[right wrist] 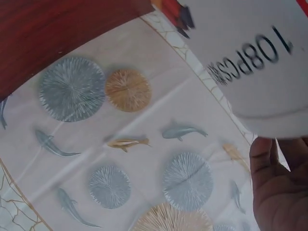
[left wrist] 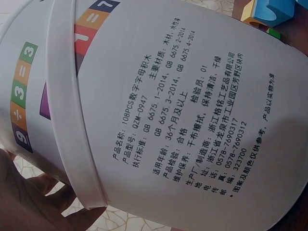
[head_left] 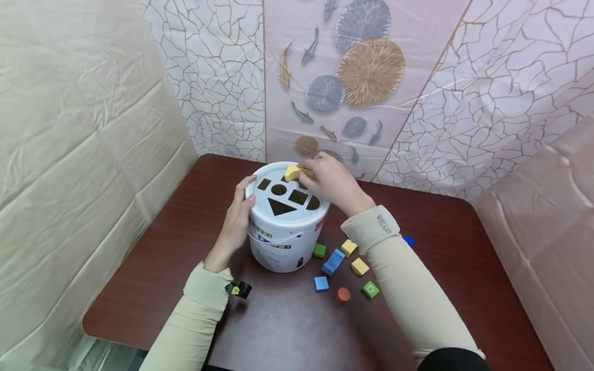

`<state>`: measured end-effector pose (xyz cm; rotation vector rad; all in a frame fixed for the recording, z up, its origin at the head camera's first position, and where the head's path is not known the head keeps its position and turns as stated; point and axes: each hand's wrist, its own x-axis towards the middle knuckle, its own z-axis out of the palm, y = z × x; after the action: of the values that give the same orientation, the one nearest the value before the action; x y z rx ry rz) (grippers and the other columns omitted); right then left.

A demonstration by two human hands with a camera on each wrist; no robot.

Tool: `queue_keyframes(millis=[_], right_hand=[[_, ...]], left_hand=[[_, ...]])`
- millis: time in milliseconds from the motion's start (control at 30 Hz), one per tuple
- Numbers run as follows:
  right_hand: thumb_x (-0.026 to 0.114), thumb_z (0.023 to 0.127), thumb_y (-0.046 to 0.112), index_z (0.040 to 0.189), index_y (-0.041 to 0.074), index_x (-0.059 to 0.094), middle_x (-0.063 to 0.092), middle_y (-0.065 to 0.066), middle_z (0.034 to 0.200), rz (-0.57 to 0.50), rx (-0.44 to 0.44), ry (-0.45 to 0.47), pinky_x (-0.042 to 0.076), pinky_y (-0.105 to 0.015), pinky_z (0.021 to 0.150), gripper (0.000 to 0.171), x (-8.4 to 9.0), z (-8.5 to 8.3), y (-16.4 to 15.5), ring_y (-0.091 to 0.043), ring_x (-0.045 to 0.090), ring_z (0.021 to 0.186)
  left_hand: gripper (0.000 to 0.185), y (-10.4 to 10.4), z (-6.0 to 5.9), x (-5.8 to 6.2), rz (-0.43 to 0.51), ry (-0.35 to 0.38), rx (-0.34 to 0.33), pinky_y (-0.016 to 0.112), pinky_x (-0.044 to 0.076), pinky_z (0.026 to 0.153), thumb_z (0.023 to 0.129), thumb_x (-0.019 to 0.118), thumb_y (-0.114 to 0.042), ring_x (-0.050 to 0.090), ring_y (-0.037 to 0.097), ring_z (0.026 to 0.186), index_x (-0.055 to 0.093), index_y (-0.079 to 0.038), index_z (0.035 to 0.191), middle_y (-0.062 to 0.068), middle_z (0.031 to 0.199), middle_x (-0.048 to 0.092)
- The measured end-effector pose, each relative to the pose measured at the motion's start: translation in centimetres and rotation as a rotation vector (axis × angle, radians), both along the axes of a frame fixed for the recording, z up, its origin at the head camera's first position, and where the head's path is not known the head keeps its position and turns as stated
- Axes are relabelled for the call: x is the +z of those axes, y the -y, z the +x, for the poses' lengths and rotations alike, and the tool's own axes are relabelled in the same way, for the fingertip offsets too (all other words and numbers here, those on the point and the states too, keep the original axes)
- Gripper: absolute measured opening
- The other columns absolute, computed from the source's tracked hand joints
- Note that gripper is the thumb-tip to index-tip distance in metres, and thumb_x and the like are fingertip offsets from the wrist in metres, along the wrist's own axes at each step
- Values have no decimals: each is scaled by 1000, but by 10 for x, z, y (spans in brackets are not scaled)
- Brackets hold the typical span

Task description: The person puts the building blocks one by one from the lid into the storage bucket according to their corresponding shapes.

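Observation:
A white bucket stands on the dark red table; its lid has several shaped holes. My left hand grips the bucket's left side, thumb up on the lid's rim. My right hand pinches a yellow block at the far edge of the lid. In the left wrist view the bucket's printed wall fills the frame, with my palm at the lower left. The right wrist view shows the bucket's side and my fingers below it.
Loose blocks lie on the table right of the bucket: green, blue, yellow, yellow, blue, a red cylinder, green. A patterned wall stands close behind. A padded panel bounds the left.

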<state>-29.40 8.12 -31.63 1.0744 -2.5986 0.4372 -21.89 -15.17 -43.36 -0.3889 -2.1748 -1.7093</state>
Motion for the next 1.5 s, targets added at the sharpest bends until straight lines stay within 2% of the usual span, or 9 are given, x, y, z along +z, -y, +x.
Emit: queue_keyframes(millis=[200, 333, 600, 867, 1000, 1133, 1300, 1400, 1500], right_hand=[[61, 99, 25, 105, 11, 80, 68, -6, 111, -29, 36, -78, 44, -39, 86, 24, -9, -2, 1, -26, 52, 99], [61, 100, 28, 98, 15, 81, 62, -5, 113, -66, 17, -41, 42, -40, 85, 24, -16, -3, -2, -26, 48, 102], [57, 100, 42, 125, 14, 73, 59, -7, 129, -128, 3, 18, 39, -47, 96, 41, -20, 1, -20, -28, 46, 118], [68, 94, 28, 109, 12, 75, 62, -6, 123, -247, 103, 23, 38, -49, 99, 23, -20, 4, -40, -27, 49, 119], [75, 89, 35, 106, 18, 78, 63, -1, 113, -176, 84, -23, 39, -45, 90, 24, -18, 6, -33, -24, 49, 105], [75, 88, 43, 106, 25, 80, 57, 1, 105, -56, -19, -16, 36, -40, 79, 25, -15, 6, -20, -22, 41, 92], [76, 87, 40, 99, 27, 82, 55, 0, 110, 17, -123, -3, 36, -44, 81, 19, -12, 5, -16, -25, 41, 97], [72, 90, 32, 96, 22, 82, 56, -4, 117, 5, -93, -19, 37, -48, 88, 15, -15, 2, -16, -31, 43, 106], [70, 91, 29, 99, 19, 80, 55, -7, 126, -88, -15, 3, 36, -51, 97, 17, -21, -2, -20, -34, 43, 117]], left_hand=[[52, 0, 0, -2, 2, -3, -7, 56, 36, 100, 102, 38, -39, 48, 30, 124, 34, -29, 153, 11, 149, 42], [52, -1, 0, -3, 6, -12, -7, 56, 35, 100, 102, 38, -40, 47, 29, 124, 35, -29, 153, 11, 149, 42], [51, -2, 0, -4, 3, -27, -12, 54, 34, 102, 103, 38, -37, 46, 28, 126, 35, -27, 153, 10, 150, 42], [52, -2, 1, -3, -15, -37, 12, 55, 36, 99, 102, 38, -38, 48, 29, 122, 36, -27, 153, 11, 149, 43], [53, -1, 0, -3, -10, -38, 19, 55, 35, 100, 102, 37, -38, 47, 28, 124, 36, -27, 153, 10, 149, 43], [52, -1, -2, -4, -4, -35, 18, 55, 35, 101, 102, 37, -37, 47, 28, 124, 36, -27, 153, 9, 149, 43], [52, -1, -3, -4, 1, -36, 1, 56, 34, 101, 103, 37, -34, 47, 29, 125, 35, -25, 154, 11, 150, 43], [52, -1, -2, -4, 1, -35, 7, 56, 34, 102, 103, 37, -35, 46, 28, 126, 35, -26, 154, 10, 150, 42], [52, 0, -1, -4, 2, -23, 13, 55, 34, 102, 102, 37, -36, 45, 27, 127, 35, -27, 154, 9, 151, 41]])
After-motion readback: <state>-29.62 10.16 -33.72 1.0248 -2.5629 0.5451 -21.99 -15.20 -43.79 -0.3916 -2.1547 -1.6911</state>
